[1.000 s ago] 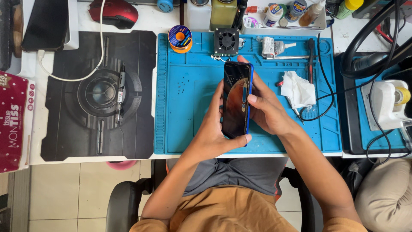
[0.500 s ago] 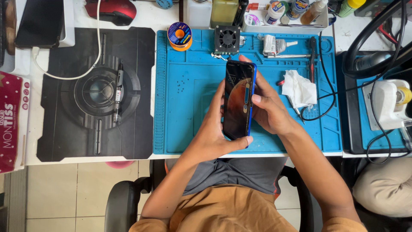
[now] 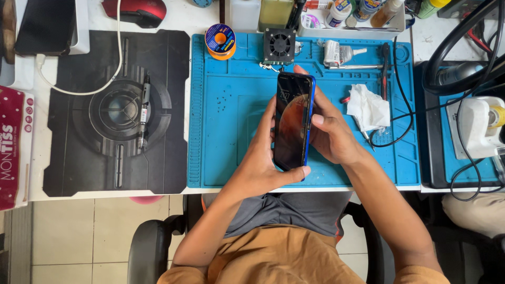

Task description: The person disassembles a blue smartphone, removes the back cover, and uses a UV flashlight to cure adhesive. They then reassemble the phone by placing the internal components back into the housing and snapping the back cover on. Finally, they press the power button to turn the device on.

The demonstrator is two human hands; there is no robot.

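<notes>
A blue-edged smartphone (image 3: 292, 120) with a lit screen is held upright above the blue work mat (image 3: 231, 131). My left hand (image 3: 263, 163) cradles its lower left side, with the thumb across the bottom corner. My right hand (image 3: 329, 129) grips the right edge, thumb resting on the frame and fingers behind the phone. Both hands are over the middle of the mat, near the table's front edge.
A crumpled white tissue (image 3: 368, 108), tweezers and a black cable lie right of the phone. A small fan (image 3: 279, 46), solder spool (image 3: 220, 41) and glue tube (image 3: 339, 52) sit at the mat's back. A black mat (image 3: 113, 113) with a pen tool lies left; bottles line the back.
The phone and both hands have stayed in the same grip. The view has shifted slightly; otherwise nothing has visibly changed.
</notes>
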